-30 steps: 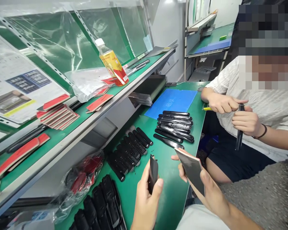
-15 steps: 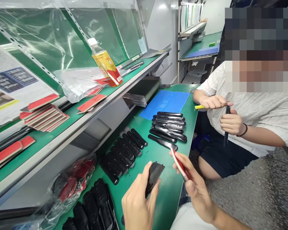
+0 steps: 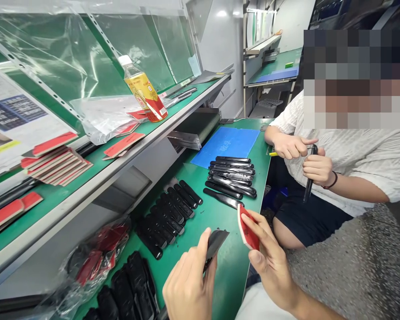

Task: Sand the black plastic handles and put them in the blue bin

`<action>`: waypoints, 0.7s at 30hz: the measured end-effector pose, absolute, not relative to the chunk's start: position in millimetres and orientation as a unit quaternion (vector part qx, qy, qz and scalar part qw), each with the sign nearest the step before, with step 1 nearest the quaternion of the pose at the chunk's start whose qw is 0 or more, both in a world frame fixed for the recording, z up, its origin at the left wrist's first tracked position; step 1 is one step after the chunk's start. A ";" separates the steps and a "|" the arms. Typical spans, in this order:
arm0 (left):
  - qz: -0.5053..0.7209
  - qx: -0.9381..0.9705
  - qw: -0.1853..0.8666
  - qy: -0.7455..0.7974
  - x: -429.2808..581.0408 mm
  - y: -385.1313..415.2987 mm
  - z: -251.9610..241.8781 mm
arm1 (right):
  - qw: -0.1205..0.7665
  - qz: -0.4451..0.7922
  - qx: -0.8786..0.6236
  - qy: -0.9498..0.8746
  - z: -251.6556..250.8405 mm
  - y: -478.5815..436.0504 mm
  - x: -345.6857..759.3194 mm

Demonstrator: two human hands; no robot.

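Observation:
My left hand (image 3: 191,278) grips a dark, curved plastic part (image 3: 216,244) between thumb and fingers, its end pointing up and right. In my right hand (image 3: 273,262) is a thin red pad (image 3: 250,233) with a pale edge, like a sanding pad. Pad and part are apart from each other. Beyond my hands, several glossy black elongated parts (image 3: 232,166) lie side by side on the green table (image 3: 216,218). A row of several matte black parts (image 3: 165,213) lies left of them, and more black pieces (image 3: 130,284) sit nearer me.
A co-worker's hands (image 3: 315,166) hold a black part and a yellow-tipped tool at the right. Stacked red pads (image 3: 60,164) and a drink bottle (image 3: 145,95) stand on the shelf (image 3: 120,155) at the left. Below are a plastic bag (image 3: 100,253) and, farther back, a blue sheet (image 3: 226,146).
My right hand has turned the red pad so more of its red face shows. My left hand has tilted the plastic part slightly. The co-worker's hands have shifted a little.

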State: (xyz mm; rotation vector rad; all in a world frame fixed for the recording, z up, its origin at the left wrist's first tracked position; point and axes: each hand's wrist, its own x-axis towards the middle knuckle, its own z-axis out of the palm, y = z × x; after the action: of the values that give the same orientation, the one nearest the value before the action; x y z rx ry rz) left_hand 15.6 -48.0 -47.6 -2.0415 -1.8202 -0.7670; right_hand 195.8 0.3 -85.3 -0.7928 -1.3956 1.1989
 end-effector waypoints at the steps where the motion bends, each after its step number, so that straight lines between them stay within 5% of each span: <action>1: -0.267 -0.711 0.144 -0.634 15.2 -47.9 -48.1 | 0.539 0.504 -0.334 -0.587 -85.0 0.3 195.9; 15: -0.358 -0.694 -0.002 -0.625 18.1 -46.8 -58.3 | 0.506 0.490 -0.289 -0.648 -69.6 -0.3 199.1; 21: -0.335 -0.745 -0.038 -0.575 11.1 -44.1 -54.8 | 0.466 0.338 -0.286 -0.766 -56.9 -0.7 192.8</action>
State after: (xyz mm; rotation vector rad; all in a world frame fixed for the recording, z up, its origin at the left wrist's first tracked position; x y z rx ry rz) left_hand 11.1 -44.1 -54.8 -2.3994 -1.8532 -1.0800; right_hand 192.8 -0.7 -56.9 -0.7020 -1.8796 0.8305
